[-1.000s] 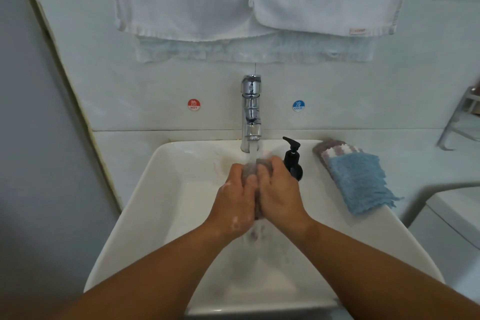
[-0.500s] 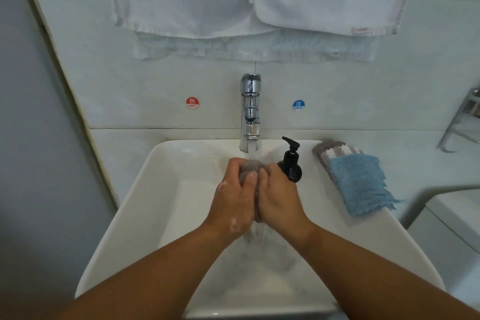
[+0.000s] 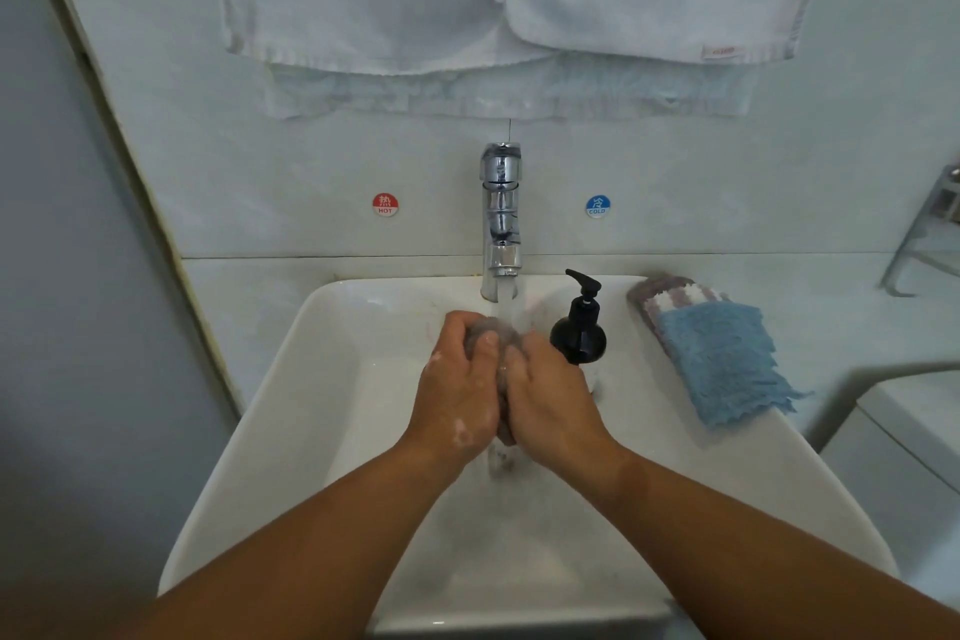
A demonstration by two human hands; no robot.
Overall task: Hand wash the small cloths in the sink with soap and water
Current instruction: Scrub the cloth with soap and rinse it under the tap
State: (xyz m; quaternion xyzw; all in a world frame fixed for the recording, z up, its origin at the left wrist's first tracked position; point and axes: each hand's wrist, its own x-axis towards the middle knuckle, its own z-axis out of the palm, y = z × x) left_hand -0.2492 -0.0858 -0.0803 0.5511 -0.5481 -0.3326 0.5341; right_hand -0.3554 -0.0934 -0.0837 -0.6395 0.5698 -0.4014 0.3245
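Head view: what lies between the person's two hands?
A bunched grey cloth, gripped by left hand and right hand under the running water; head view shows it.

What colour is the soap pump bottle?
The bottle is black; head view shows it.

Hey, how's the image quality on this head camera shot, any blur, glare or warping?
Head view: dim, flat bluish light, soft shadows; wide-angle warp bows the rim of the white ceramic sink and the wall edge; small glints on the chrome faucet; the wet grey cloth squeezed between left hand and right hand under the running water looks smeared.
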